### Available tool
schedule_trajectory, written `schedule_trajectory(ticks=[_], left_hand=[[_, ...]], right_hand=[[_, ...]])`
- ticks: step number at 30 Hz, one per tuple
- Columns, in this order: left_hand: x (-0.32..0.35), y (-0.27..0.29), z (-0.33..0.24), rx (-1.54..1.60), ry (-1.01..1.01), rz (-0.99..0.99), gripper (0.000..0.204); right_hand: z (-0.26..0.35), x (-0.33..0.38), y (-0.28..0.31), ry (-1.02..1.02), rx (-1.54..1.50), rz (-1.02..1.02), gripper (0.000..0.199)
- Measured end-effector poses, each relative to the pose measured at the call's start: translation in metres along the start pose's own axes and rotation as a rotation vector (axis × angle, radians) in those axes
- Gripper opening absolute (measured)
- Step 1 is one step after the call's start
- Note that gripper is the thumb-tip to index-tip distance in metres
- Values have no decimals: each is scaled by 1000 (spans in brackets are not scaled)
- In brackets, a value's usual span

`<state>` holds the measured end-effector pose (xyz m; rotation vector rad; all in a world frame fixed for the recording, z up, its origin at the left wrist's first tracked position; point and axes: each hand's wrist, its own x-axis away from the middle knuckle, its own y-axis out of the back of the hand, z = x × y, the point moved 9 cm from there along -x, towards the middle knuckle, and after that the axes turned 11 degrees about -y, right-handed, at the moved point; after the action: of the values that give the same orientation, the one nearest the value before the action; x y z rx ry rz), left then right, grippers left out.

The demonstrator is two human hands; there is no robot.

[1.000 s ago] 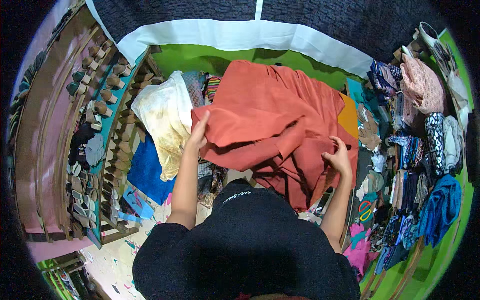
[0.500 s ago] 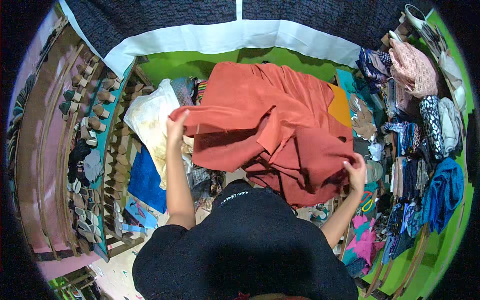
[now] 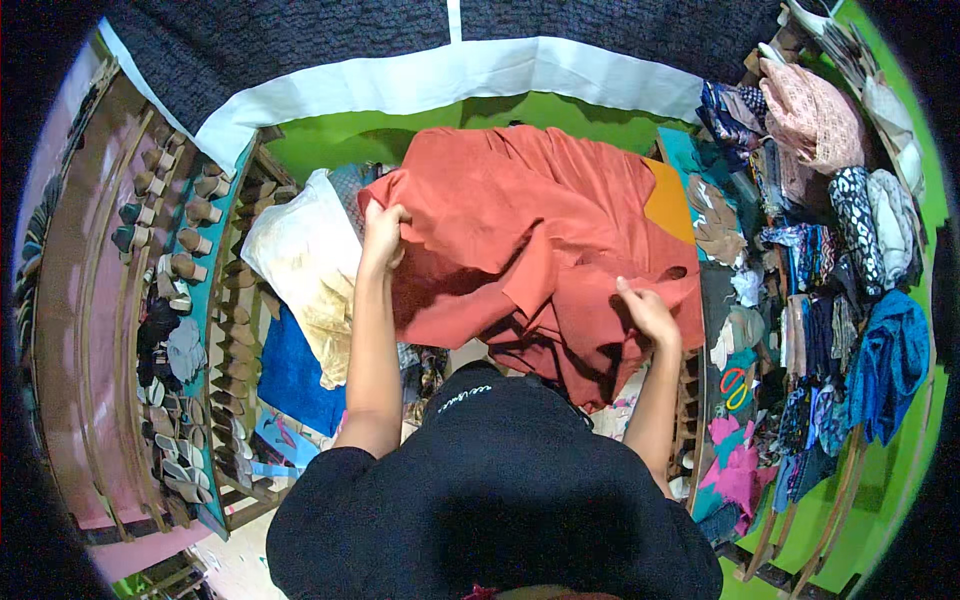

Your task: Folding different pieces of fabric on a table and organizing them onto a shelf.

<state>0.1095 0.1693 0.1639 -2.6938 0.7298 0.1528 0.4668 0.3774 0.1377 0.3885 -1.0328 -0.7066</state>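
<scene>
The left hand pinches the left edge of a large red cloth, spread rumpled in front of the person. The right hand is at its right side, thumb raised; whether it grips fabric, I cannot tell. A stained white cloth hangs left of the left hand.

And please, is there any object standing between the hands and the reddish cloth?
Nothing visible does. The left hand grips the reddish cloth at its left edge, and the right hand is at its right part, though its grip is unclear. The stained white cloth is to the left, not between them.
</scene>
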Motion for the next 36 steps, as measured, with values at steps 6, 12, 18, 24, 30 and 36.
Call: schedule_trajectory(ticks=[6, 12, 18, 24, 30, 36], left_hand=[[-3, -7, 38, 25, 175, -74, 43], [20, -36, 48, -104, 268, 118, 29], [23, -24, 61, 96, 131, -25, 54], [46, 52, 93, 427, 202, -670, 32], [67, 97, 56, 424, -65, -927, 26], [41, 104, -51, 434, -333, -588, 28]], right_hand=[[-34, -18, -40, 75, -543, 72, 42], [-67, -16, -69, 51, -1478, 74, 19], [-73, -22, -81, 62, -1664, 73, 21], [-36, 6, -73, 119, -1433, 315, 31], [-25, 14, -15, 354, -1261, -84, 18], [-7, 3, 60, 512, -1059, -667, 21]])
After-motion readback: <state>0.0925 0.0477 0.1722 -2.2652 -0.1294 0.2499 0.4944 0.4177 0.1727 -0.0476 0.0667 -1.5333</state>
